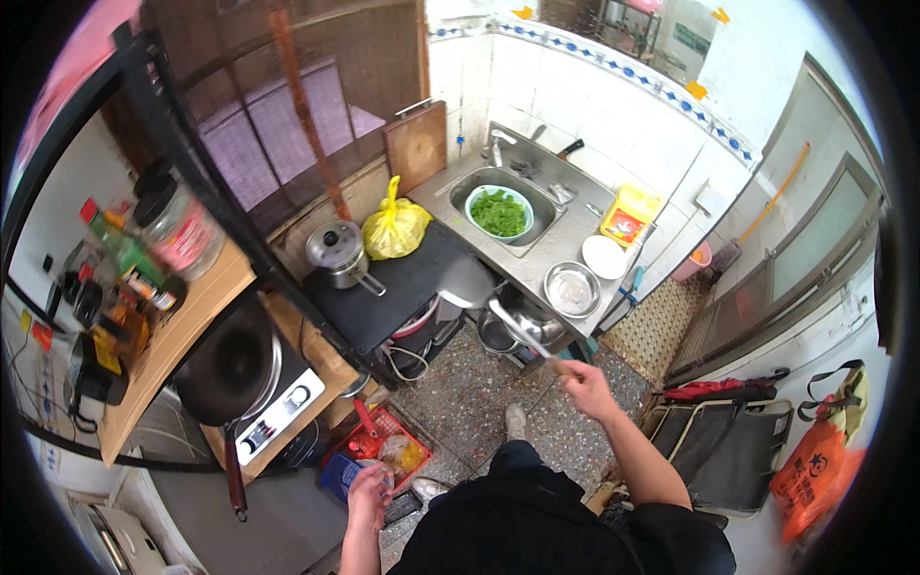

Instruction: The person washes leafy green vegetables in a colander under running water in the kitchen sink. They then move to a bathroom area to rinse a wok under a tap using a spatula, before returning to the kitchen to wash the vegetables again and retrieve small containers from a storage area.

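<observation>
My right hand (pixel 581 388) grips the wooden end of a long metal-shafted spatula (pixel 521 327), its blurred broad blade above the edge of the black table (pixel 410 277). Over a red plastic basket (pixel 420 460) and a blue container (pixel 343 476), my left hand (pixel 370 492) is raised with its fingers partly curled; I cannot tell if it holds something. A black wok (pixel 226 359) with a dark red handle sits on the cooktop (pixel 280 417) at the left. In the steel sink (pixel 553 215), a light-blue basin (pixel 532 208) contains green leafy vegetables (pixel 497 214).
A lidded pot (pixel 336 251) and a yellow bag (pixel 399 226) stand on the black table. The counter bears a steel bowl (pixel 572 289), a white plate (pixel 604 256), a yellow jug (pixel 631 215) and a knife (pixel 571 148). Bottles and jars line the wooden shelf (pixel 172 338). Folded chairs (pixel 733 453) stand right.
</observation>
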